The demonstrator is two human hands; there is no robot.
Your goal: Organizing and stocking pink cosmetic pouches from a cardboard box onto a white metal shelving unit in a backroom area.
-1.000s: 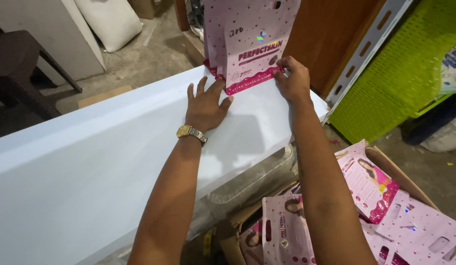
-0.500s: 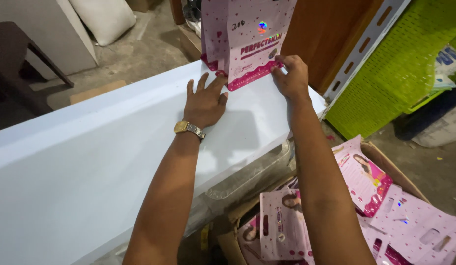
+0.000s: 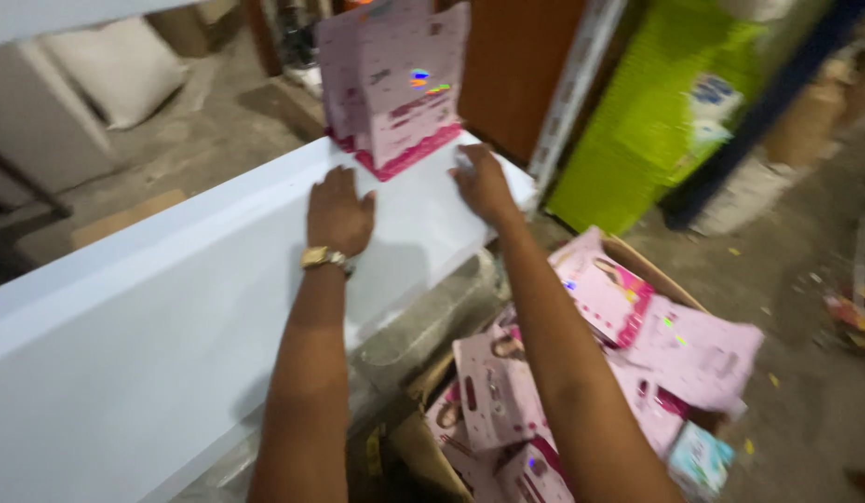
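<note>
**Pink card packs, stood in a batch at the far end of the white board**

Item: a batch of pink card packs (image 3: 395, 88), stood upright on their lower edges at the far right end of a long white board (image 3: 153, 317), close to its far edge. The batch leans slightly and is a little fanned at the top; a darker pink band runs along the foot of the front pack.

Left hand (image 3: 337, 212): laid flat, palm down and fingers spread, on the board just in front of the batch's left lower corner; nothing is grasped. A gold wristwatch (image 3: 323, 257) is worn on this wrist.

Right hand (image 3: 482, 182): set at the batch's right lower corner, near the board's right end, fingers loosely curled; whether a pack is pinched or merely steadied cannot be told (the view is motion-blurred here).

Stock: further pink packs (image 3: 637, 354) lie loose in an open cardboard carton (image 3: 656, 275) on the floor below the board's near edge, to the right.

Step judged in hand: the standing batch is being squared and steadied against the board.

Next move, as judged: both lower corners would need to be pressed in evenly, so the leaning packs are brought flush without being toppled off the far edge.
</note>
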